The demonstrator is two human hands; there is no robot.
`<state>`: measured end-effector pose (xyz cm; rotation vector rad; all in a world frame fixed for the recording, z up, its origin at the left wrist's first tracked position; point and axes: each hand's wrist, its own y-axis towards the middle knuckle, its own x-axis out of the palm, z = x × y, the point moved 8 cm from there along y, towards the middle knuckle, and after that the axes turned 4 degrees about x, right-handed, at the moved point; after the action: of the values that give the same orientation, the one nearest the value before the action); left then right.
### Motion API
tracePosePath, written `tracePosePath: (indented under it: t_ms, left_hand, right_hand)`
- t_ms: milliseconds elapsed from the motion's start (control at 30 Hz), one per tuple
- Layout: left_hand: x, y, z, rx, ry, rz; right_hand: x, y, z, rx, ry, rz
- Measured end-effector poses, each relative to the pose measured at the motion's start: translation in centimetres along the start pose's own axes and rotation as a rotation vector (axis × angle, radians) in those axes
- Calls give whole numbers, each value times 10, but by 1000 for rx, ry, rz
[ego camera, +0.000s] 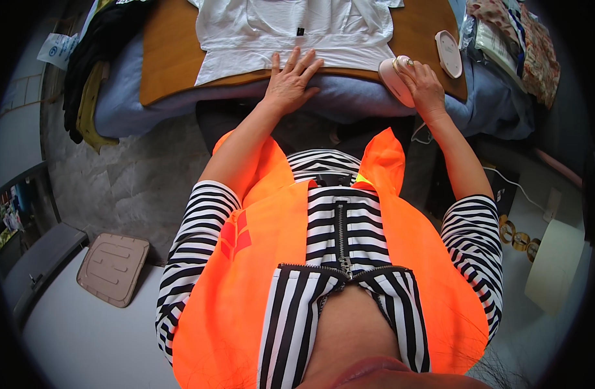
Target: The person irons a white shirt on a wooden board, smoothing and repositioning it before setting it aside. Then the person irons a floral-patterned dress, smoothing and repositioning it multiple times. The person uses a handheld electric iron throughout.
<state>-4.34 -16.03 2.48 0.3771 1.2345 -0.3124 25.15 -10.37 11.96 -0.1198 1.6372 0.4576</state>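
Note:
My left hand [293,87] lies flat with its fingers apart on the lower band of a white cloth garment [239,61]. A small dark tag shows on the garment above my fingers. My right hand [424,85] grips a pale pink handheld iron [397,90] at the front edge of a brown board [168,63], by the garment's right corner. Whether the iron's plate touches the cloth is hard to tell. To the right of that hand, a pale pink oval stand [448,54] rests on the board.
Blue cloth [127,107] hangs under the board. Dark clothing [96,53] and a mustard garment [91,116] drape at the left. Folded and bagged clothes [514,39] lie at the right. A white cable [514,182] runs near a lamp shade [552,267]. Behind left sits a brown lid [113,270].

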Motion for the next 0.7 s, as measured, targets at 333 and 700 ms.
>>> tracePosePath:
  t_ms: [333,700]
  left_hand:
    - [-44,-22,-71,-84,-234,433]
    - [-44,-99,-128,-256,53,131]
  right_hand:
    - [-44,32,-54,-171,100,53]
    - [10,115,-252,-629,276,122]
